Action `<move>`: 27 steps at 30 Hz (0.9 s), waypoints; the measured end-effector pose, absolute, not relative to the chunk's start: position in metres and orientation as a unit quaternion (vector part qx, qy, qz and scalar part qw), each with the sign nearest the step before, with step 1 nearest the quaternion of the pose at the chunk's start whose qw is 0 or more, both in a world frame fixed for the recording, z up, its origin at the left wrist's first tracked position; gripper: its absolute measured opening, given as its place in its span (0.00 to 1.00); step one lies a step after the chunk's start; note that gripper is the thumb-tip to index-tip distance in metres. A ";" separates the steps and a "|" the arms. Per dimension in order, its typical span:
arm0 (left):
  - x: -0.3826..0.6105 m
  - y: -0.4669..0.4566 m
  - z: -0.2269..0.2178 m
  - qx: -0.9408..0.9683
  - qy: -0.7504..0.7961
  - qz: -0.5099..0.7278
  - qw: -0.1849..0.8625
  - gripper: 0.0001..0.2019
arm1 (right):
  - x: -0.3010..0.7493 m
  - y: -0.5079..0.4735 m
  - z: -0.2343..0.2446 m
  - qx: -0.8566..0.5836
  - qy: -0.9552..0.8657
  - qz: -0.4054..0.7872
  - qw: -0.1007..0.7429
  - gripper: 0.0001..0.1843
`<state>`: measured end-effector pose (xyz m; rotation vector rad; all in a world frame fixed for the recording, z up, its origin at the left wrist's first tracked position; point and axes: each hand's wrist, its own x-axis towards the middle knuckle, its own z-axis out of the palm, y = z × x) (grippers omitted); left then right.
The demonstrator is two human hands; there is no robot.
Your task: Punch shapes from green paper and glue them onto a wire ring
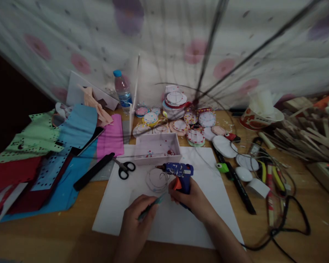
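My right hand (190, 199) is wrapped round the handle of a blue hot glue gun (182, 172) with an orange trigger, its nozzle aimed left. Close beside it, my left hand (139, 215) pinches a small, thin teal-green piece (151, 207), partly covered by the fingers and too blurred to name. Both hands are over a white sheet (181, 228). Just behind the nozzle a loose coil of thin wire or thread (155, 180) rests on the sheet. A pale box (157, 144) with small coloured bits inside stands behind the glue gun.
Black scissors (124, 170) and folded felt (76, 126) lie on the left. Decorated round pieces (195, 136) and a water bottle (123, 91) stand at the back. To the right are a black pen (241, 188), a paper bowl (259, 118), wooden sticks (315, 128) and a black cable (290, 231).
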<state>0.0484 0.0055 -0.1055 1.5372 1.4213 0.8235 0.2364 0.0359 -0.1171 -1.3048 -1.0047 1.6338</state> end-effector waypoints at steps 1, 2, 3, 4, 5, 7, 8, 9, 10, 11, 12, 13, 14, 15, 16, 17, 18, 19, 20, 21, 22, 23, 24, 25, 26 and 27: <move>0.048 0.005 -0.106 0.620 0.570 0.330 0.427 0.09 | 0.237 0.036 -0.117 -0.516 -0.398 0.645 0.398 0.12; 0.048 0.005 -0.106 0.622 0.570 0.330 0.424 0.09 | 0.237 0.036 -0.118 -0.516 -0.399 0.645 0.397 0.12; 0.048 0.005 -0.107 0.624 0.570 0.330 0.421 0.09 | 0.237 0.036 -0.118 -0.516 -0.399 0.646 0.396 0.13; 0.049 0.005 -0.106 0.625 0.570 0.329 0.420 0.09 | 0.236 0.036 -0.118 -0.517 -0.400 0.646 0.395 0.13; 0.049 0.005 -0.106 0.626 0.570 0.327 0.419 0.09 | 0.236 0.036 -0.117 -0.517 -0.400 0.646 0.394 0.13; 0.050 0.005 -0.105 0.626 0.573 0.326 0.417 0.09 | 0.236 0.036 -0.116 -0.520 -0.400 0.646 0.390 0.12; 0.050 0.005 -0.105 0.626 0.574 0.322 0.417 0.09 | 0.235 0.035 -0.116 -0.523 -0.400 0.645 0.388 0.12; 0.050 0.005 -0.105 0.628 0.575 0.319 0.417 0.09 | 0.235 0.035 -0.116 -0.525 -0.400 0.644 0.386 0.12; 0.050 0.005 -0.105 0.629 0.576 0.316 0.417 0.09 | 0.235 0.035 -0.116 -0.528 -0.400 0.644 0.384 0.12; 0.050 0.005 -0.105 0.630 0.576 0.315 0.415 0.09 | 0.235 0.035 -0.116 -0.529 -0.400 0.644 0.381 0.12; 0.050 0.005 -0.105 0.631 0.576 0.314 0.414 0.10 | 0.235 0.036 -0.116 -0.530 -0.401 0.643 0.380 0.12; 0.049 0.005 -0.106 0.632 0.576 0.314 0.412 0.09 | 0.235 0.036 -0.116 -0.531 -0.401 0.644 0.378 0.12; 0.049 0.005 -0.107 0.633 0.575 0.315 0.411 0.09 | 0.235 0.036 -0.117 -0.531 -0.401 0.644 0.377 0.12; 0.049 0.004 -0.107 0.634 0.575 0.316 0.409 0.09 | 0.235 0.036 -0.117 -0.532 -0.401 0.644 0.377 0.12; 0.049 0.004 -0.108 0.635 0.576 0.316 0.407 0.09 | 0.236 0.036 -0.118 -0.533 -0.401 0.644 0.376 0.12; 0.049 0.004 -0.108 0.635 0.576 0.318 0.405 0.09 | 0.236 0.036 -0.118 -0.533 -0.401 0.643 0.375 0.12; 0.050 0.005 -0.108 0.636 0.576 0.319 0.403 0.09 | 0.236 0.036 -0.118 -0.534 -0.401 0.643 0.374 0.12; 0.050 0.005 -0.108 0.635 0.577 0.318 0.402 0.09 | 0.236 0.036 -0.119 -0.534 -0.402 0.643 0.374 0.12; 0.050 0.005 -0.108 0.635 0.578 0.318 0.402 0.09 | 0.236 0.036 -0.119 -0.535 -0.402 0.643 0.373 0.12; 0.050 0.005 -0.108 0.634 0.581 0.317 0.401 0.09 | 0.236 0.036 -0.120 -0.535 -0.402 0.643 0.372 0.12; 0.050 0.005 -0.107 0.633 0.582 0.316 0.401 0.09 | 0.236 0.036 -0.120 -0.535 -0.402 0.643 0.372 0.12; 0.050 0.005 -0.107 0.632 0.584 0.315 0.401 0.10 | 0.236 0.036 -0.121 -0.536 -0.402 0.643 0.372 0.12; 0.051 0.005 -0.106 0.631 0.584 0.316 0.402 0.10 | 0.236 0.036 -0.121 -0.536 -0.403 0.642 0.372 0.12; 0.051 0.004 -0.106 0.631 0.583 0.316 0.403 0.10 | 0.236 0.035 -0.121 -0.536 -0.405 0.642 0.370 0.12; 0.051 0.004 -0.105 0.630 0.582 0.318 0.404 0.09 | 0.235 0.035 -0.121 -0.535 -0.407 0.642 0.369 0.12; 0.051 0.004 -0.104 0.629 0.581 0.321 0.405 0.09 | 0.235 0.035 -0.121 -0.534 -0.410 0.641 0.368 0.12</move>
